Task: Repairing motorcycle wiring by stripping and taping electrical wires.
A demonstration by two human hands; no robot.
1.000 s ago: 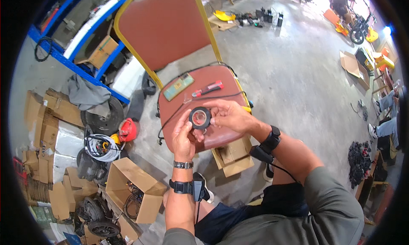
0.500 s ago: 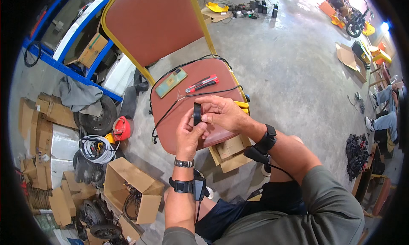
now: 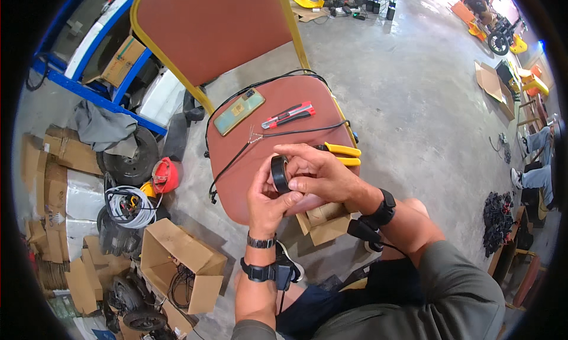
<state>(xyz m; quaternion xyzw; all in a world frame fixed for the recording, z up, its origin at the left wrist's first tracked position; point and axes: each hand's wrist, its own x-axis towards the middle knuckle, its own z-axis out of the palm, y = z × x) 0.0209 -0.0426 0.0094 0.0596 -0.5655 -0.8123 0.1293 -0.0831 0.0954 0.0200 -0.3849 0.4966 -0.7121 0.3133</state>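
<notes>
A roll of black tape (image 3: pixel 279 173) is held over the front of the chair's reddish-brown seat (image 3: pixel 232 192). My left hand (image 3: pixel 264 199) grips its left side, thumb below. The right hand (image 3: pixel 322 173) has its fingers on the roll's other side, index finger across the top. Just beyond, a black cable (image 3: pixel 232 161) lies on the seat with stripped, bare wire ends (image 3: pixel 255 138) crossing another cable. Pliers with yellow handles (image 3: pixel 343 150) lie beside my right hand, their jaws partly hidden. A red and black utility knife (image 3: pixel 289 115) and a phone (image 3: pixel 239 111) rest farther back.
The chair's tall backrest (image 3: pixel 216 29) rises at the far side. An open cardboard box (image 3: pixel 183 263) with cables stands on the floor at left, near a red helmet (image 3: pixel 165 175) and a tyre (image 3: pixel 131 156). A blue rack (image 3: pixel 97 97) is behind them. People sit at far right.
The tape roll has turned so more of its round side shows, still in both hands. The view has shifted slightly, and more of the pliers' yellow handles shows.
</notes>
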